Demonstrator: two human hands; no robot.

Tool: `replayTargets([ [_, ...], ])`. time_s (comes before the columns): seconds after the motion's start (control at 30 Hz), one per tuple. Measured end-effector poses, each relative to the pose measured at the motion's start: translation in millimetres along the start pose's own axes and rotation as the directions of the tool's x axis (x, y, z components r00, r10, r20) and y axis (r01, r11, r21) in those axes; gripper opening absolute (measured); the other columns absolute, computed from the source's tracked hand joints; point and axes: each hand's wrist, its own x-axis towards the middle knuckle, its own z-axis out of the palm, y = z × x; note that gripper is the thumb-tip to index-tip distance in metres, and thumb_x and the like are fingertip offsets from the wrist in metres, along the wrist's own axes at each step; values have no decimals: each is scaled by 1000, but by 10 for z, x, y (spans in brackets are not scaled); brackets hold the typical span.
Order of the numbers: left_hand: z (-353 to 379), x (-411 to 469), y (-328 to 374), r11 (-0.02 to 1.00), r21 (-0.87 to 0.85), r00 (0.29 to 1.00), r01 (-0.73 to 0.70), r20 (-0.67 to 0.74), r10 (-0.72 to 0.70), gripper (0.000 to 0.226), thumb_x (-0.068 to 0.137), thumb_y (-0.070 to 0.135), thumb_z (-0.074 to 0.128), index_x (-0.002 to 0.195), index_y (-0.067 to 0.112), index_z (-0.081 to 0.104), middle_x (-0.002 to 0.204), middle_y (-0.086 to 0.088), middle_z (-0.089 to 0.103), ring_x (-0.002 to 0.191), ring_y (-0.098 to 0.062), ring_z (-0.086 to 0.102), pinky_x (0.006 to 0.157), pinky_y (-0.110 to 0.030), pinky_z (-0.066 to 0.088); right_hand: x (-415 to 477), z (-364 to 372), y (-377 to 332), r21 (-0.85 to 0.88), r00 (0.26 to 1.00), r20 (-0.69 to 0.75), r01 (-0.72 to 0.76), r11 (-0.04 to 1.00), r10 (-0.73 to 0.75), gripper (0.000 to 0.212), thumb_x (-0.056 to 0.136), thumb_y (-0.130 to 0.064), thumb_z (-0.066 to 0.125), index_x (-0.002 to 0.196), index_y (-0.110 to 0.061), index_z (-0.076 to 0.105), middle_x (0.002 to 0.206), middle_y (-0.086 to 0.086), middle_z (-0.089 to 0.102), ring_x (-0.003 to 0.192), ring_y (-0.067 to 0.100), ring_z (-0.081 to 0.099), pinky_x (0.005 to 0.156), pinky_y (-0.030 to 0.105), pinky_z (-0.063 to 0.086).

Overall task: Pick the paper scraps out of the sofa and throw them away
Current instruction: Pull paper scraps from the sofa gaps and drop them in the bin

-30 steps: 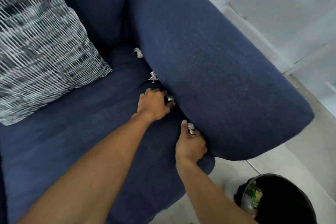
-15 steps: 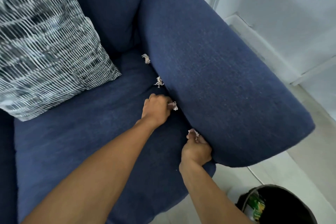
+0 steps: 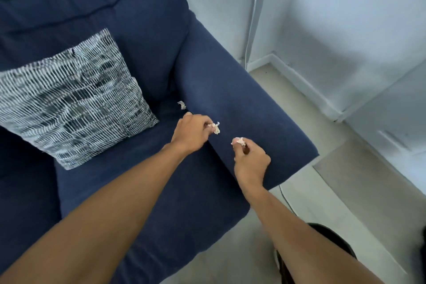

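A dark blue sofa [image 3: 143,191] fills the left and middle of the view. My left hand [image 3: 191,132] is raised over the crease beside the armrest [image 3: 242,108] and pinches a white paper scrap [image 3: 216,127] at its fingertips. My right hand [image 3: 251,163] is lifted in front of the armrest and pinches another small scrap [image 3: 239,141]. One more scrap [image 3: 182,105] sticks out of the crease between the seat and the armrest, just beyond my left hand. A black bin [image 3: 332,237] stands on the floor at the lower right, mostly hidden behind my right forearm.
A black-and-white patterned cushion [image 3: 73,104] leans on the sofa's back at the left. Pale floor [image 3: 345,191] and white walls with a skirting board [image 3: 306,85] lie to the right. A thin cable [image 3: 252,18] runs down the wall behind the armrest.
Both hands have pulled their scraps out of the crease and lifted them clear of the sofa. The view has pulled back and up, so more of the sofa back and the wall shows.
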Motion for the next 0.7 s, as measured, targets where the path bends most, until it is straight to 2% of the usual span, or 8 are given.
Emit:
replayTargets([
  [0.07,-161,-13,192,999,2,999,-33,-6,33,19,93,39,61,91,27,75,74,14,63,85,-18,51,86,-37,44,66,-258,-182,-70,996,0,90,993,-91,22,95,-24,62,77,-16,70,63,-3,63,63,16,58,65,26,45],
  [0.17,-346,-39,513,996,7,996,-83,-7,83,19,94,40,59,90,30,75,78,15,67,86,-17,50,85,-38,46,194,-680,-355,-150,990,2,140,979,-142,25,96,-28,63,80,-11,72,68,0,67,67,18,61,68,32,47],
  [0.23,-418,-50,727,994,-2,994,-113,-8,113,18,94,40,59,89,32,75,81,14,69,88,-16,50,84,-38,47,281,-956,-409,-225,982,21,187,956,-187,26,96,-29,63,78,-12,71,65,-2,66,65,17,60,66,31,44],
  [0.3,-438,-44,968,989,-2,989,-147,-3,147,17,94,39,60,90,31,75,81,12,69,90,-16,51,84,-38,47,366,-1281,-435,-269,977,23,211,940,-213,30,95,-28,64,69,-13,67,56,-4,57,55,14,51,58,26,38],
  [0.37,-405,-25,1220,983,-2,983,-184,12,184,16,94,39,61,91,31,75,82,12,69,91,-15,51,84,-38,48,450,-1618,-412,-314,976,17,211,926,-217,35,94,-27,64,62,-13,59,52,-3,52,51,15,46,51,20,32],
  [0.5,-190,10,1710,964,10,963,-266,48,265,15,94,38,63,92,30,75,81,11,69,89,-13,52,81,-39,50,552,-2255,-235,-444,977,-7,188,876,-213,22,92,-25,65,77,-10,69,70,6,67,67,26,60,61,34,42],
  [0.6,79,-21,2073,952,-7,948,-307,83,307,16,94,35,63,93,25,75,84,6,69,90,-16,53,81,-41,50,515,-2686,-19,-464,974,-40,181,867,-225,21,91,-25,68,78,-10,70,70,7,66,65,25,59,61,34,41],
  [0.7,421,-108,2428,936,-36,927,-349,134,351,20,93,32,65,100,17,76,86,3,70,86,-14,54,79,-35,46,434,-3083,266,-487,979,-74,130,863,-189,24,91,-27,68,75,-9,68,68,7,64,65,25,57,62,36,40],
])
